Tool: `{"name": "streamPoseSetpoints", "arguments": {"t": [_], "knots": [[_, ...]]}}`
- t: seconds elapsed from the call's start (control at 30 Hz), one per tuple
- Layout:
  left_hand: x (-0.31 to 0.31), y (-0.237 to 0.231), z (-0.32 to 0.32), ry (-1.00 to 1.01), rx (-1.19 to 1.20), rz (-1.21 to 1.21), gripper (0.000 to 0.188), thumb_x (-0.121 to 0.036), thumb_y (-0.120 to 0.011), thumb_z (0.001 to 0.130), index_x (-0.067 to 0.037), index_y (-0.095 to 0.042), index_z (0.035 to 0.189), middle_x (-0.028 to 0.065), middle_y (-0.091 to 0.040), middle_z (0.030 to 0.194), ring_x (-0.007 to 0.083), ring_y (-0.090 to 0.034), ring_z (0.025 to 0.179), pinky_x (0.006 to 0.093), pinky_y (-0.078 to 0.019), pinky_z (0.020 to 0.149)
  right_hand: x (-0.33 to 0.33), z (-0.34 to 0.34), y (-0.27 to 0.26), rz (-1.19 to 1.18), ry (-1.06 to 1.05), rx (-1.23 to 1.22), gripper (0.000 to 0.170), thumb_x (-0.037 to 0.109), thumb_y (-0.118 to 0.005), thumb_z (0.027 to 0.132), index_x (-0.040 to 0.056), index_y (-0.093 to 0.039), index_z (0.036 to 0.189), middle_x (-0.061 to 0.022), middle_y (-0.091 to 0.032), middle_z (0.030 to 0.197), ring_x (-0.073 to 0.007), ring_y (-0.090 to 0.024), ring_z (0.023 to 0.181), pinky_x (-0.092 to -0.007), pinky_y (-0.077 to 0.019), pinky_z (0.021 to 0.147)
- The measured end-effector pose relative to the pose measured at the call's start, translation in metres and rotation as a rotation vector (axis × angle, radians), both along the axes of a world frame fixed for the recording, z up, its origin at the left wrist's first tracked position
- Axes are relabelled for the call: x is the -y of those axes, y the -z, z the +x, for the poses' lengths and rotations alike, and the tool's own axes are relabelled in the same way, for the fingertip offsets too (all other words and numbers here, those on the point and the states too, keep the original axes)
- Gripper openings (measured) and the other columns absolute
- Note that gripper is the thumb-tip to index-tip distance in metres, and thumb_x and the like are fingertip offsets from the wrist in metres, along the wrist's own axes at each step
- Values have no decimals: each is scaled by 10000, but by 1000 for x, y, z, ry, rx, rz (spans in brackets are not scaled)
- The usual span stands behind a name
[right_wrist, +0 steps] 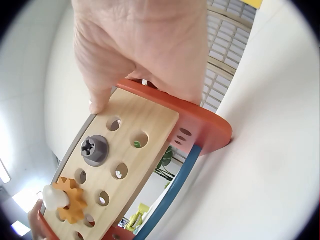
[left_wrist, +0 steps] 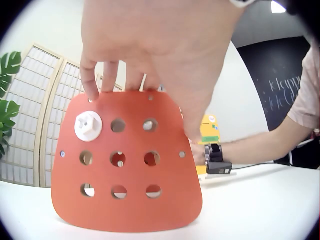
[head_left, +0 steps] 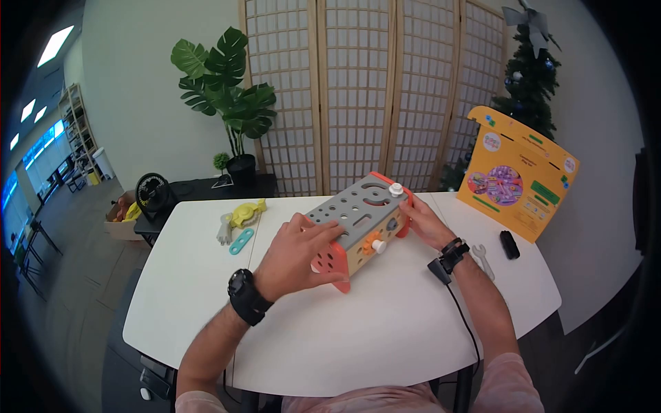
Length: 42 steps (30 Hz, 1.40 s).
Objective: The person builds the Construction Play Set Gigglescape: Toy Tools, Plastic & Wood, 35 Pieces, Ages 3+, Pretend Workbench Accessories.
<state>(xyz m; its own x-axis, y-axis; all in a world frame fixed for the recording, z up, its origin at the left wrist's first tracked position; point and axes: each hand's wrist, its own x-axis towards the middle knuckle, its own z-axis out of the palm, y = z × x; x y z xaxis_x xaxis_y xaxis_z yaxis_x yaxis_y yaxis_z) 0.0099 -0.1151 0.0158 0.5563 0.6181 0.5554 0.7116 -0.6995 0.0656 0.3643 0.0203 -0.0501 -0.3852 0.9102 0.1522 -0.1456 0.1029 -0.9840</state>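
A toy workbench (head_left: 344,219) with a grey perforated top, wooden side and red end panels sits tilted between both hands. My left hand (head_left: 292,256) grips its near end, fingers over the top and thumb along the red panel (left_wrist: 135,175). At the far end my right hand (head_left: 425,224) holds the other red panel, its thumb on the wooden side (right_wrist: 150,114). An orange gear (right_wrist: 74,202) with a white bolt (right_wrist: 54,197) and a grey bolt (right_wrist: 95,150) are on that side. One white bolt (head_left: 396,189) stands on top; a white nut (left_wrist: 88,126) is on the near panel.
On the white table (head_left: 330,344), a yellow toy piece (head_left: 244,214) and a teal strip (head_left: 242,241) lie left. A grey wrench (head_left: 483,260), a black object (head_left: 509,245) and an orange box (head_left: 544,172) are right. A black cable (head_left: 463,320) trails from the right wrist.
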Motion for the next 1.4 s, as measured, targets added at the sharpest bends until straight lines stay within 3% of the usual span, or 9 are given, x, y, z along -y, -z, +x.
{"name": "streamPoseSetpoints", "arguments": {"t": [0.1, 0.27, 0.47, 0.67, 0.77, 1.0, 1.07, 1.17, 1.4], "knots": [[-14, -14, -27, 152, 301, -72, 635, -345, -905, 874, -63, -684, 1399, 116, -726, 1325, 304, -616, 1079, 412, -504, 978, 2, 3, 0, -3, 14, 30, 610, 346, -605, 1146, 78, -410, 1658, -57, -554, 1573, -167, -491, 1478, -419, -401, 1247], [-76, 17, -126, -488, 257, -15, 426, -273, -829, 914, -50, -696, 1251, 123, -738, 1140, 336, -710, 988, 441, -582, 867, 1, 15, 8, -11, 49, 53, 549, 335, -567, 1163, 88, -462, 1641, -55, -577, 1554, -174, -518, 1460, -438, -421, 1239], [-112, 76, -220, -1015, -36, -350, 686, -394, -883, 777, -28, -604, 1285, 194, -737, 1196, 393, -726, 1148, 496, -610, 947, 13, 16, 1, 54, 122, 242, 540, 344, -525, 1175, 86, -461, 1645, -58, -598, 1535, -170, -568, 1417, -427, -490, 1188], [-123, 81, -225, -1078, 18, -501, 530, -407, -844, 743, 30, -786, 1038, 263, -793, 1019, 407, -784, 985, 470, -637, 870, 4, 14, 5, 152, 179, 330, 458, 116, -480, 1121, 8, -529, 1563, -104, -655, 1456, -165, -647, 1322, -348, -529, 1133], [-123, 70, -218, -1084, -36, -550, 586, -444, -843, 794, 30, -788, 1135, 262, -775, 1177, 400, -764, 1095, 466, -629, 947, 6, 10, 5, 138, 201, 303, 472, 79, -481, 1088, -1, -535, 1550, -107, -669, 1435, -169, -640, 1334, -341, -525, 1125], [-133, 41, -205, -925, 136, -658, 524, -456, -846, 862, 35, -801, 1038, 167, -809, 985, 253, -793, 909, 368, -640, 781, 6, 11, 6, 165, 194, 244, 481, 76, -494, 1091, -11, -526, 1563, -124, -673, 1442, -188, -646, 1326, -341, -519, 1128], [-120, 27, -174, -417, 697, -732, 366, -365, -795, 989, -4, -785, 928, 39, -751, 827, 103, -707, 741, 287, -601, 749, 5, 12, 7, 177, 182, 252, 484, 77, -497, 1092, -13, -522, 1567, -127, -668, 1451, -188, -647, 1324, -338, -517, 1129], [-94, -8, -107, -133, 902, -709, 276, -287, -754, 1053, -17, -757, 997, -34, -699, 802, 69, -655, 741, 259, -575, 810, 6, 15, 4, 180, 149, 347, 499, 149, -458, 1149, 54, -445, 1638, -82, -609, 1506, -188, -603, 1386, -408, -526, 1169], [-72, -20, -24, 45, 834, -539, 271, -183, -831, 976, 58, -739, 1058, 73, -809, 871, 97, -746, 792, 250, -596, 767, 13, 9, -1, 129, 191, 257, 479, 89, -488, 1103, -19, -514, 1569, -117, -672, 1431, -187, -648, 1322, -358, -541, 1128]]}}
